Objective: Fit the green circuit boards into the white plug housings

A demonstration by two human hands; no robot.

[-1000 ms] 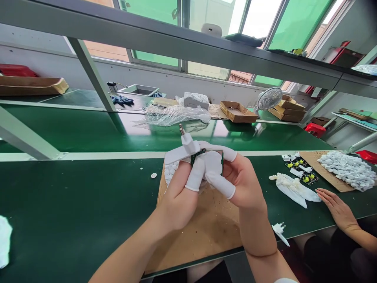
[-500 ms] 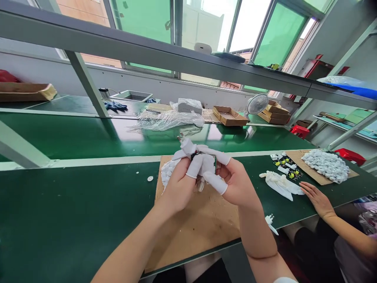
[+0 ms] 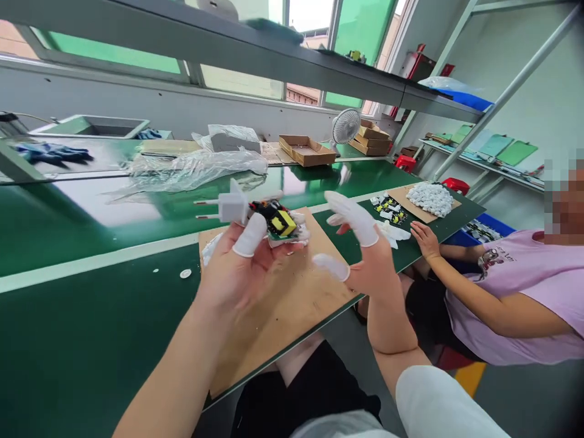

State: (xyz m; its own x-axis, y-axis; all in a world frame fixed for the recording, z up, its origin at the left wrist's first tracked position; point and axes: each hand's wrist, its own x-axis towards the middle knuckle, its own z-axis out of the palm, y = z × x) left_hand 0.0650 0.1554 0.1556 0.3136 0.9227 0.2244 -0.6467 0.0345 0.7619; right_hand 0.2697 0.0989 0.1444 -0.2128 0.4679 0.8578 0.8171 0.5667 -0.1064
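My left hand (image 3: 228, 267) holds a charger assembly over the brown board (image 3: 269, 334). Its white plug end (image 3: 230, 207) points left with two metal pins, pressed by the thumb. Joined to the plug by short wires, a circuit board (image 3: 281, 224) with a yellow transformer lies across the fingers. Off to the right, my right hand (image 3: 371, 255) has its fingers spread and nothing in them. White finger covers sit on the thumb and fingertips. A heap of white pieces (image 3: 210, 248) is partly hidden behind my left hand.
A co-worker's hand (image 3: 425, 241) rests on the bench beside white gloves (image 3: 395, 232). Circuit boards (image 3: 389, 208) and a pile of white parts (image 3: 429, 199) lie beyond. Plastic film (image 3: 196, 169), a cardboard tray (image 3: 306, 150) and a fan (image 3: 347, 126) stand at the back.
My right hand has let go of the charger assembly and moved right, opening. The circuit board now shows in my left hand. The view has swung right, bringing in the co-worker.
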